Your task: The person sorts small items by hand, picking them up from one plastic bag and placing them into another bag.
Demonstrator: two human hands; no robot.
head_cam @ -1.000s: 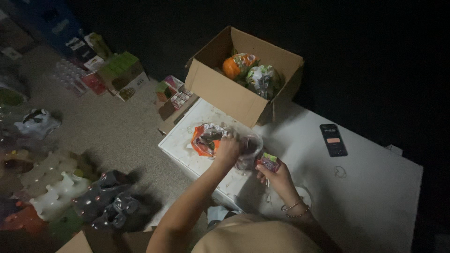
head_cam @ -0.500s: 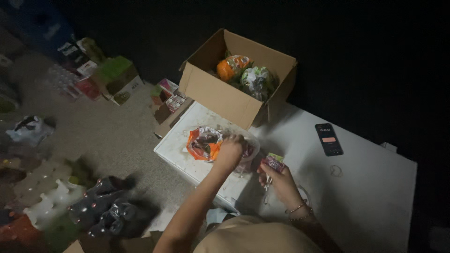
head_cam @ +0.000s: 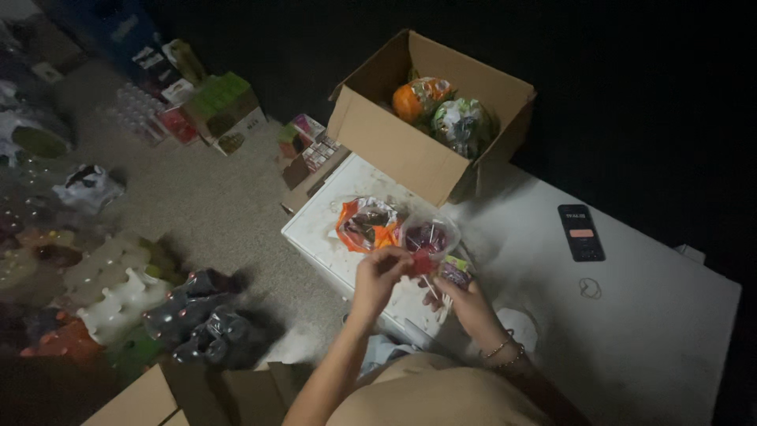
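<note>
My left hand (head_cam: pixel 378 272) pinches the lower edge of a small clear plastic bag (head_cam: pixel 427 236) with red and dark pieces inside, held just above the white table (head_cam: pixel 631 315). My right hand (head_cam: pixel 465 296) is close beside it, fingers closed around a small green and purple packet (head_cam: pixel 455 270) and touching the same bag from below. An orange bag (head_cam: pixel 364 225) with crinkled wrappers lies on the table just left of the clear bag.
An open cardboard box (head_cam: pixel 410 150) holding bagged bundles stands at the table's far end. A dark phone (head_cam: pixel 581 232) and a hair tie (head_cam: pixel 590 288) lie to the right. Bottles (head_cam: pixel 197 315), cartons and packages cover the carpet at left.
My left hand has come off the orange bag and drawn back toward me, lifting the small clear bag. My right hand has moved in to meet it.
</note>
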